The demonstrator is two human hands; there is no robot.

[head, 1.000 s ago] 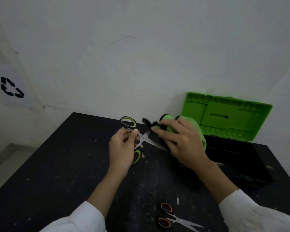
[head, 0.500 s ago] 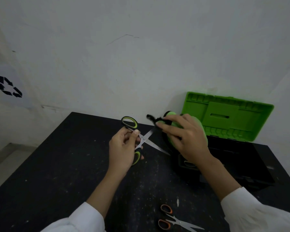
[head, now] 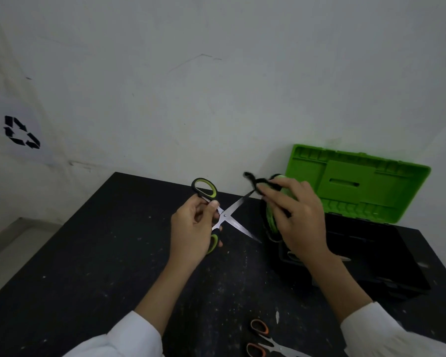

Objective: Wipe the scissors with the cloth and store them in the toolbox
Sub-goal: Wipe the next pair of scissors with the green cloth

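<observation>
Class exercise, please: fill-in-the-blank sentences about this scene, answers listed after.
The left hand holds scissors with black and ____ handles.
The cloth is gripped by the ____ hand.
The lid of the toolbox is ____, not closed.
The second pair, lying on the table, has ____ handles.
Answers: green, right, open, orange.

A workshop, apparently: scuffed black table (head: 88,266), toolbox (head: 345,173) (green lid).
</observation>
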